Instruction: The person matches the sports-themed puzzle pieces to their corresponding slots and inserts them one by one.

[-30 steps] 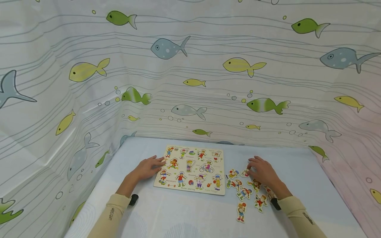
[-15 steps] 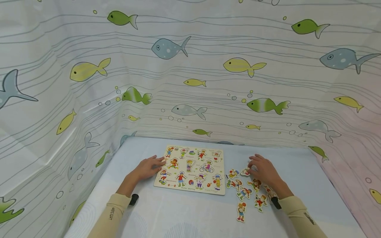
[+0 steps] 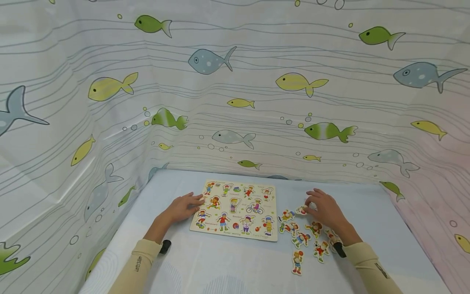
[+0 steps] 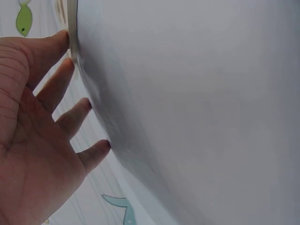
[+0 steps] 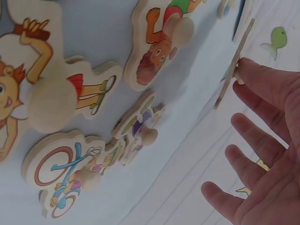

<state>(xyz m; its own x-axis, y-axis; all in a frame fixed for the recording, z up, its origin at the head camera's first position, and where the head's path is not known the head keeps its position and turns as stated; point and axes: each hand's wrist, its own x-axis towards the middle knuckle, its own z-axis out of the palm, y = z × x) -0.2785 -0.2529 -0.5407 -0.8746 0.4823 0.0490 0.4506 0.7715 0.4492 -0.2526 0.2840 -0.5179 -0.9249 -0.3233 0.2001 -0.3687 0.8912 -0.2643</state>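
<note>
My left hand (image 3: 183,207) rests at the left edge of a wooden puzzle board (image 3: 225,205) printed with children at sports. In the left wrist view, the thumb and forefinger tips touch the board's edge (image 4: 72,28), the fingers spread. Right of the board, my right hand (image 3: 324,208) holds a puzzle piece (image 3: 301,210) between thumb and forefinger. Seen nearly edge-on in the right wrist view, that thin piece (image 5: 233,68) hangs tilted above the table, gripped by its knob. Its picture is mostly hidden there. The other right fingers are spread.
Several loose knobbed pieces lie close together between the board and the right forearm, including a cyclist (image 5: 70,171). One piece (image 3: 297,262) lies nearer the front. A pale blue cloth (image 3: 220,261) covers the table; a fish-print curtain (image 3: 235,118) stands behind.
My right hand has raised the puzzle piece slightly and shifted it a little away from me. The left hand and the board stay in place.
</note>
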